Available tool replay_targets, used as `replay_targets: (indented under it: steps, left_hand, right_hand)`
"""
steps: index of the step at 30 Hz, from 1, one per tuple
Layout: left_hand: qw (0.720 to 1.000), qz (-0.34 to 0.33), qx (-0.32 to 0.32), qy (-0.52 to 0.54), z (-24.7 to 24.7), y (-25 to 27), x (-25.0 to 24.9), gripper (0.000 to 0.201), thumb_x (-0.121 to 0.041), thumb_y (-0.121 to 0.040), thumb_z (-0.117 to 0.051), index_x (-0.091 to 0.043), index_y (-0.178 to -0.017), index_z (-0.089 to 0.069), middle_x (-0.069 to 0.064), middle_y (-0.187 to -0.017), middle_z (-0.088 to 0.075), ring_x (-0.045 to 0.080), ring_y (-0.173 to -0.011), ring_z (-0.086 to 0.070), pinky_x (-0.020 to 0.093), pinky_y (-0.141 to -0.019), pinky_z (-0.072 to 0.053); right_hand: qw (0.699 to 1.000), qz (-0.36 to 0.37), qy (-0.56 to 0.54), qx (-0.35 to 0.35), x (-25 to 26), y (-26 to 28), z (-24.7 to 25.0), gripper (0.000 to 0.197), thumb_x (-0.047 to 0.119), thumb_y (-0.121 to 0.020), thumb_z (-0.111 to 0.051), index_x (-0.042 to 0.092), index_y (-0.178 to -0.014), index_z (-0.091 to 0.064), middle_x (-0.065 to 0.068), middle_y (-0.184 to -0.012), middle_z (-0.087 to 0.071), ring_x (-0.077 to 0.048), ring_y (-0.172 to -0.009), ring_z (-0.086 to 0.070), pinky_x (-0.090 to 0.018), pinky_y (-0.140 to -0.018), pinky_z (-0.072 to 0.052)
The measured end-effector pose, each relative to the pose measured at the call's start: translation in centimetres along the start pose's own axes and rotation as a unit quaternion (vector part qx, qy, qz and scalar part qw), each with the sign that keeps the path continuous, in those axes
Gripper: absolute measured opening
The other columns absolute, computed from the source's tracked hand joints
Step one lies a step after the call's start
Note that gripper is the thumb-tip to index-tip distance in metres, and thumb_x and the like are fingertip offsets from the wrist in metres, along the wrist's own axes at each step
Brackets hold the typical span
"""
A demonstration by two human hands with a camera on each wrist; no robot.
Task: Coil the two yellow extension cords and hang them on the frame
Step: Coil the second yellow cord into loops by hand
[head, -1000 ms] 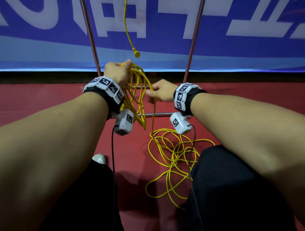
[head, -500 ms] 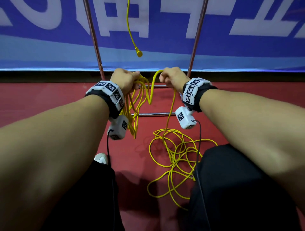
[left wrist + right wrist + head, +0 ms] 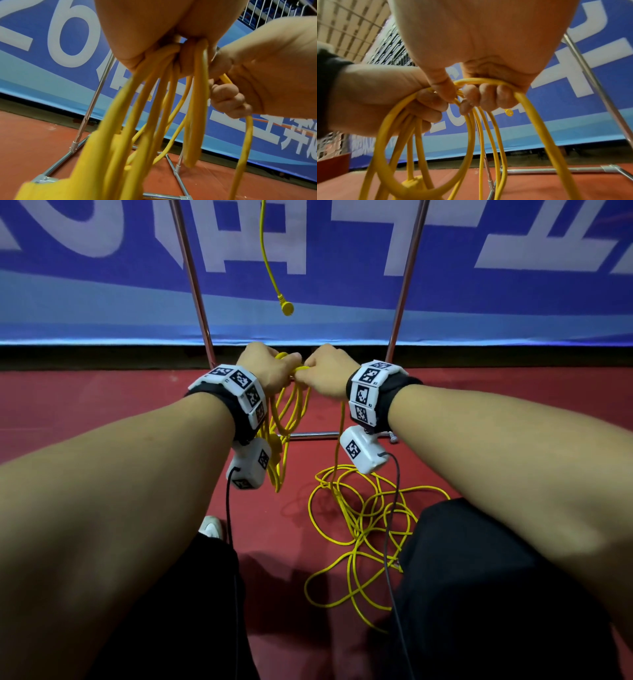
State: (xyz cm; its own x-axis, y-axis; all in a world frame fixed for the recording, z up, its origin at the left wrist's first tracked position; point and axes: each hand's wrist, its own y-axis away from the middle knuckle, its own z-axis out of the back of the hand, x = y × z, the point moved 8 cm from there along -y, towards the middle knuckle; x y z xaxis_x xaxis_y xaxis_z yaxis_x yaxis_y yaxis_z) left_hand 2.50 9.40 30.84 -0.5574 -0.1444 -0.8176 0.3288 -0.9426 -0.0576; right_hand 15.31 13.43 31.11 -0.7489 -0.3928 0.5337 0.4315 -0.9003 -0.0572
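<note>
My left hand point(image 3: 270, 368) grips a bundle of yellow cord loops point(image 3: 286, 419) that hang below it; the left wrist view shows several loops point(image 3: 154, 108) running through the fist. My right hand point(image 3: 323, 371) is against the left and holds a fresh loop of the same cord point(image 3: 488, 81) curled in its fingers. From it the cord drops to a loose tangle point(image 3: 359, 518) on the red floor. A second yellow cord point(image 3: 269, 265) hangs from above on the metal frame point(image 3: 191, 278), its plug end point(image 3: 287, 308) dangling free.
The frame's two slanted poles and low crossbar point(image 3: 308, 435) stand just beyond my hands, before a blue banner point(image 3: 102, 285). My dark trouser legs point(image 3: 479, 594) and a white shoe point(image 3: 210, 527) flank the tangle on the red floor point(image 3: 85, 405).
My right hand drew a length of cord up and over to the left hand, and both hands now meet. The loose pile on the floor has shifted slightly.
</note>
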Motion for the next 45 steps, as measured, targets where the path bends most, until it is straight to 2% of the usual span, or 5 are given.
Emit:
replay_targets:
  steps: [9,14,25,36,45]
  left_hand:
    - [0.993,0.007,-0.086,0.075,2.0,-0.2,-0.3,0.041,-0.047,-0.092,-0.065,-0.011,-0.072,-0.061,0.005,-0.062,-0.053,0.019,-0.053,-0.044,0.027,-0.054,-0.036]
    - [0.994,0.014,-0.078,0.082,2.1,-0.3,0.0,0.045,-0.040,-0.095,-0.063,-0.015,-0.059,-0.054,-0.007,-0.044,-0.049,0.003,-0.029,-0.043,0.014,-0.035,-0.032]
    - [0.994,0.017,-0.009,0.103,1.2,0.1,0.4,0.042,-0.032,-0.095,-0.065,-0.012,-0.059,-0.059,-0.004,-0.039,-0.056,0.008,-0.031,-0.049,0.019,-0.045,-0.042]
    - [0.996,0.016,-0.058,0.064,1.3,0.3,-0.7,0.042,-0.034,-0.092,-0.059,-0.011,-0.057,-0.057,0.005,-0.052,-0.056,0.020,-0.047,-0.051,0.027,-0.059,-0.044]
    - [0.995,-0.007,-0.042,0.092,0.6,0.2,-0.9,0.040,-0.036,-0.094,-0.062,-0.007,-0.067,-0.056,0.007,-0.057,-0.051,0.022,-0.046,-0.047,0.032,-0.056,-0.047]
  right_hand:
    - [0.987,0.004,-0.129,0.091,-4.5,-0.2,-2.1,0.044,0.043,-0.099,-0.055,0.013,-0.068,-0.065,0.003,-0.061,-0.066,-0.011,-0.057,-0.063,-0.015,-0.052,-0.044]
    - [0.968,-0.039,-0.241,0.061,-5.1,-0.1,-0.5,0.055,0.055,-0.096,-0.055,0.010,-0.064,-0.060,-0.002,-0.050,-0.038,-0.018,-0.048,-0.038,-0.026,-0.055,-0.038]
    - [0.973,-0.020,-0.216,-0.082,-4.4,-0.7,3.0,0.049,0.039,-0.090,-0.064,0.012,-0.049,-0.058,0.000,-0.040,-0.039,-0.014,-0.039,-0.033,-0.026,-0.048,-0.028]
    - [0.987,0.043,-0.144,-0.063,0.2,-0.4,0.8,0.060,0.050,-0.095,-0.057,0.020,-0.053,-0.027,0.002,-0.051,-0.025,-0.017,-0.051,-0.020,-0.033,-0.055,-0.015]
    - [0.979,0.055,-0.192,-0.032,-0.5,0.0,1.0,0.053,0.052,-0.093,-0.061,0.006,-0.066,-0.053,-0.004,-0.056,-0.034,-0.018,-0.051,-0.027,-0.026,-0.049,-0.021]
